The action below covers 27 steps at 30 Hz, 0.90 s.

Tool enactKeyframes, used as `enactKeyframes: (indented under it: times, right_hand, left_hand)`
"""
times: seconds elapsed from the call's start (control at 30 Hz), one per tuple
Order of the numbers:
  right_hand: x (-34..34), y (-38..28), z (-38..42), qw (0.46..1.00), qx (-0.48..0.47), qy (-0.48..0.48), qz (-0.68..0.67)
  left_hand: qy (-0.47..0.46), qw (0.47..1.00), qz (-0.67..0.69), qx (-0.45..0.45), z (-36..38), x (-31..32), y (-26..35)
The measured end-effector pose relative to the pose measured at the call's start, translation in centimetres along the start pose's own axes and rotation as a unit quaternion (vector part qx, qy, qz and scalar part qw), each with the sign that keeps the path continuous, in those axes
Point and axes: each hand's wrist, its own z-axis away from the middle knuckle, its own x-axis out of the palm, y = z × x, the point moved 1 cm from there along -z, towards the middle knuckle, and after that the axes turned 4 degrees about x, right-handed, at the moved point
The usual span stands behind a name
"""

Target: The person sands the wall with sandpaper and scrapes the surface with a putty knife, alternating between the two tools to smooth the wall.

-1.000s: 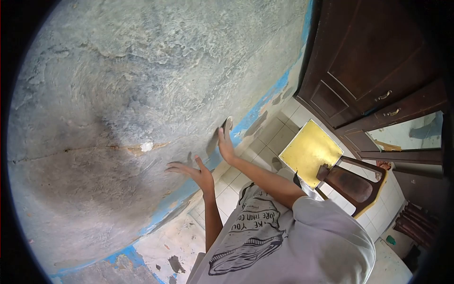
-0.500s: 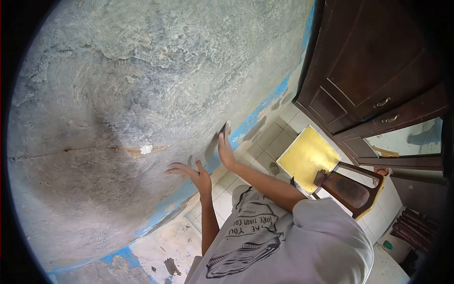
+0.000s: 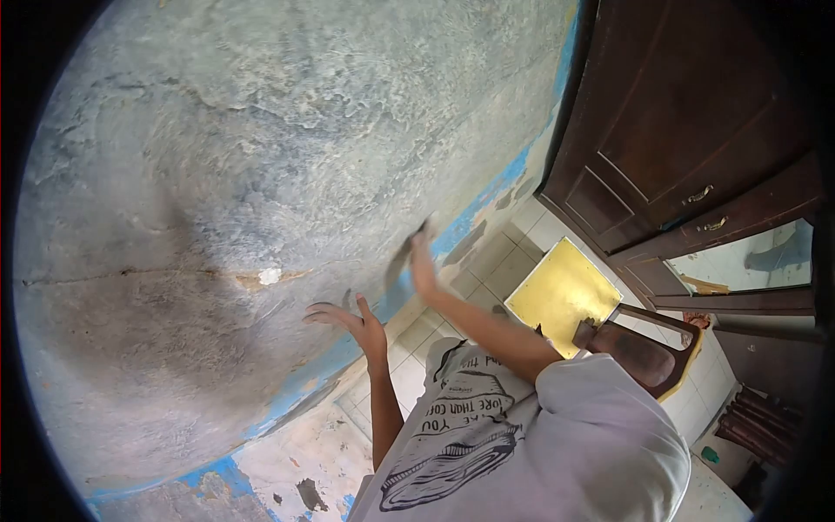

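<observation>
The grey plastered wall fills the left and middle of the view, its surface rough and scuffed. My left hand rests at the wall's lower part, fingers stretched out and thumb apart, with nothing in it. To its right, my right hand is against the wall just above the blue paint strip. A small thin dark piece shows at its fingertips; blur hides what kind it is. A crack with a white patch runs across the wall left of my hands.
A chair with a yellow seat stands on the tiled floor to the right. Behind it is a dark wooden cabinet with metal handles and a mirror. Peeling paint shows at the lower left.
My right hand has shifted slightly right and down along the wall and is blurred by motion. My left hand has stayed almost in place.
</observation>
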Motion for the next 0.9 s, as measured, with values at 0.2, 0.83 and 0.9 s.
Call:
enactKeyframes:
  times: [0.2,0.83,0.9]
  right_hand:
    - [-3.5,-3.8,-4.1,0.997,0.064,0.031,-0.024]
    - [-9.0,0.4,-13.7,0.976,0.114,0.034,-0.181]
    - [-11.3,0.2,-16.2,0.968,0.117,0.043,-0.217]
  left_hand:
    - [-0.046,0.997,0.054,-0.01,-0.1,-1.6,-1.4]
    - [-0.028,0.997,-0.008,-0.067,-0.1,-1.0,-2.9]
    - [-0.032,0.998,-0.005,-0.061,-0.1,-0.9,-3.0]
